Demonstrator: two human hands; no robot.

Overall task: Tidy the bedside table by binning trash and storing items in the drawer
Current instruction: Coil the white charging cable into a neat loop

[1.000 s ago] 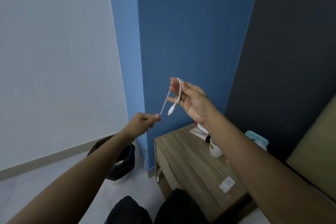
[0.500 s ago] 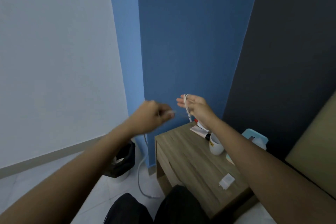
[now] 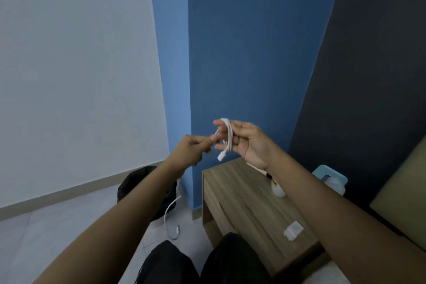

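Change: left hand (image 3: 193,150) has come up beside right hand (image 3: 250,143), adding a loop of white cable (image 3: 227,136).
Fingers: left pinch the strand; right grasp the coil.
Cable: mid-frame above the worktop (image 3: 242,196), tail dangling lower centre by the bin (image 3: 129,184).
Meaning: probably nearly coiled for the drawer.

White cable (image 3: 228,136) passing into left hand (image 3: 193,148) fist, stretch inside hiding. Left forearm (image 3: 138,210) covering most of black bin (image 3: 129,183). Right forearm (image 3: 311,196) hiding most of white mug (image 3: 278,191) and cutting across blue box (image 3: 332,174) — mug print showing too small for reading.
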